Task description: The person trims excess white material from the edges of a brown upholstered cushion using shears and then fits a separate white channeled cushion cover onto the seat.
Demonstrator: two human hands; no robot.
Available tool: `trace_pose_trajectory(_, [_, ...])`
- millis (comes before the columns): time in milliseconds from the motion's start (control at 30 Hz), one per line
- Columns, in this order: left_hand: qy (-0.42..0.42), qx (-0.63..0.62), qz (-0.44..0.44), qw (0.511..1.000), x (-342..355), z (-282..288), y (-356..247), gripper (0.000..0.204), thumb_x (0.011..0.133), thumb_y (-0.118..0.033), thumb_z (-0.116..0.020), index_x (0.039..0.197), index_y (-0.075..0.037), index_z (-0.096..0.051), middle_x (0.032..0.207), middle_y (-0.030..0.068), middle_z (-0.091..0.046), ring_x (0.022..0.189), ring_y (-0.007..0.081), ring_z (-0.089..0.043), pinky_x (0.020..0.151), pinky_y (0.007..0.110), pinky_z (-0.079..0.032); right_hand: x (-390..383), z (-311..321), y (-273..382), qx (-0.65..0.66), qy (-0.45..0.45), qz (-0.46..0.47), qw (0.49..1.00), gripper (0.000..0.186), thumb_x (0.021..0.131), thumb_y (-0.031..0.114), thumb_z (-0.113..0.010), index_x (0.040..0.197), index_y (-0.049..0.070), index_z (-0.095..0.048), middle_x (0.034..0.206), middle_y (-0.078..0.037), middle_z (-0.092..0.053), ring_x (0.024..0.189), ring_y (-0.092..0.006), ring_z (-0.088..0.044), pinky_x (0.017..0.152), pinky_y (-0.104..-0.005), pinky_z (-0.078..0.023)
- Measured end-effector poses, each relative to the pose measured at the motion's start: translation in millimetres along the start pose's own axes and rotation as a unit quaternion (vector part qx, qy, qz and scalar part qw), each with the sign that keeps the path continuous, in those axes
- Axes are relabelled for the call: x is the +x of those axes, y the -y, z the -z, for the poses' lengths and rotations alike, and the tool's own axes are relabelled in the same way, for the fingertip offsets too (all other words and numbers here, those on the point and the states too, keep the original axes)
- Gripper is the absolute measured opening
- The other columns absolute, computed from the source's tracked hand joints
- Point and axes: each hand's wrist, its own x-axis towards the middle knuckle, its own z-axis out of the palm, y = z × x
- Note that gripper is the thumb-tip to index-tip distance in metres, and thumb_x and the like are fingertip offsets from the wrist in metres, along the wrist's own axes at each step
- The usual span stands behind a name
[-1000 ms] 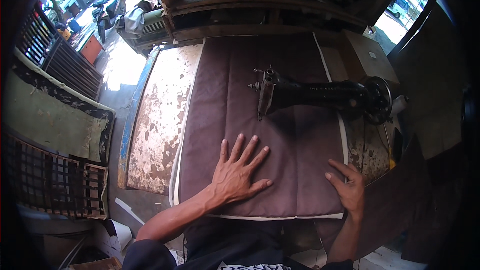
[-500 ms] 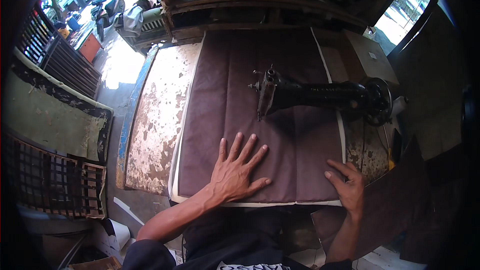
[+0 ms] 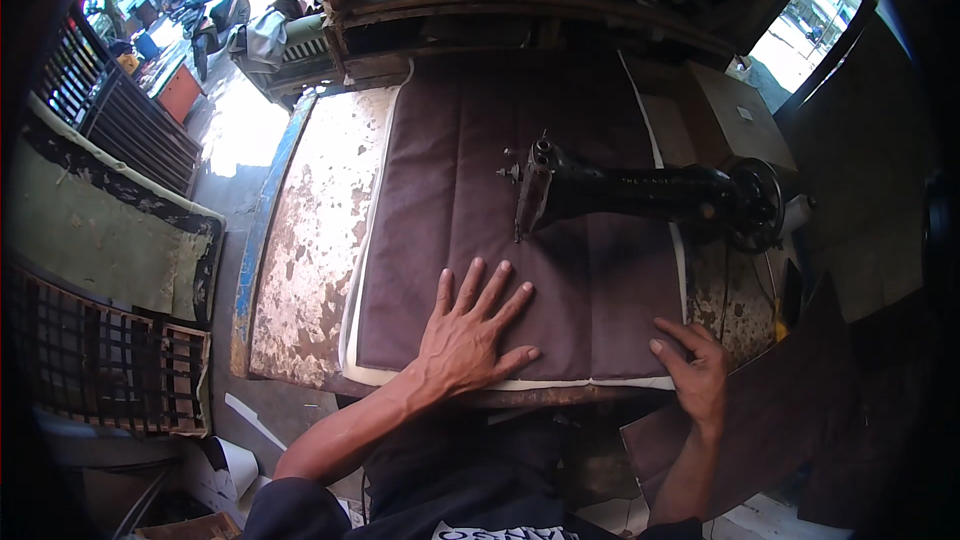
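A dark brown padded panel [image 3: 420, 190] with pale edging and stitched lines lies flat on a worn table [image 3: 315, 230]. A black sewing machine [image 3: 630, 190] reaches over it from the right, its needle end lowered to the panel's middle. My left hand [image 3: 465, 335] lies flat on the panel's near half, fingers spread, just short of the needle. At the near right corner, my right hand [image 3: 700, 370] touches the edge with thumb and forefinger apart; its other fingers are partly hidden. The panel's far end runs into shadow.
Brown sheet material [image 3: 740, 430] hangs at the lower right. A cardboard box [image 3: 745, 115] stands behind the machine's handwheel [image 3: 760, 205]. Wooden framing [image 3: 530, 5] crosses beyond the table. On the left are an old padded frame [image 3: 110, 230] and a webbed frame [image 3: 120, 365].
The panel has slid away from me under the machine, and its near edge is farther off, baring the table's front rim. Both hands stay almost in place.
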Motion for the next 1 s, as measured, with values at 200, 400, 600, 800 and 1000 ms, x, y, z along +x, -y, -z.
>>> trace_pose_trajectory(200, [-0.013, 0.001, -0.002, 1.0, 8.8, -0.5, 7.1, 0.084, 0.094, -0.073, -0.053, 0.161, -0.025, -0.04, 0.171, 0.0129, -0.026, 0.159, 0.0411, -0.014, 0.126, 0.064, -0.008, 5.3, -3.0, -1.9, 0.007, -0.009, 0.013, 1.0, 0.031, 0.088, 0.011, -0.08, 0.117, 0.0, -0.077, 0.096, -0.013, -0.072, 0.089, -0.0194, -0.068, 0.081, -0.031, -0.051])
trace_pose_trajectory(400, [-0.026, 0.003, -0.003, 1.0, 20.5, -2.1, 12.0, 0.083, 0.094, -0.071, -0.054, 0.162, -0.025, -0.039, 0.171, 0.0134, -0.027, 0.159, 0.0415, -0.015, 0.126, 0.064, -0.01, 16.5, -9.3, -4.8, 0.011, -0.039, 0.021, 0.999, 0.031, 0.089, 0.01, -0.079, 0.118, 0.001, -0.076, 0.097, -0.014, -0.072, 0.09, -0.0204, -0.068, 0.082, -0.0306, -0.051])
trace_pose_trajectory(600, [-0.043, 0.001, -0.002, 0.999, 32.5, -5.1, 19.2, 0.082, 0.094, -0.07, -0.055, 0.161, -0.025, -0.04, 0.17, 0.0145, -0.027, 0.159, 0.0418, -0.016, 0.126, 0.064, -0.01, 29.8, -14.7, -4.4, -0.002, -0.051, 0.009, 0.999, 0.029, 0.088, 0.009, -0.078, 0.116, 0.002, -0.077, 0.095, -0.013, -0.071, 0.087, -0.0225, -0.068, 0.079, -0.0327, -0.051])
trace_pose_trajectory(800, [-0.058, 0.008, 0.0, 0.998, 44.2, -7.5, 25.5, 0.089, 0.093, -0.072, -0.055, 0.162, -0.018, -0.038, 0.17, 0.0147, -0.028, 0.159, 0.0399, -0.018, 0.127, 0.062, -0.01, 29.0, -32.8, -13.0, -0.194, -0.124, 0.046, 0.972, 0.035, 0.091, 0.01, -0.074, 0.126, 0.006, -0.074, 0.117, -0.015, -0.068, 0.099, -0.0301, -0.068, 0.088, -0.0431, -0.053])
trace_pose_trajectory(1000, [-0.073, -0.019, 0.016, 0.997, 55.3, -9.2, 37.0, 0.093, 0.095, -0.067, -0.057, 0.156, -0.001, -0.038, 0.169, 0.0153, -0.03, 0.159, 0.0362, -0.019, 0.129, 0.057, -0.01, -0.2, -123.6, 31.4, -0.243, 0.003, 0.209, 0.947, 0.062, 0.099, 0.045, -0.063, 0.152, 0.013, -0.054, 0.162, -0.013, -0.043, 0.153, -0.0317, -0.034, 0.12, -0.0672, -0.024])
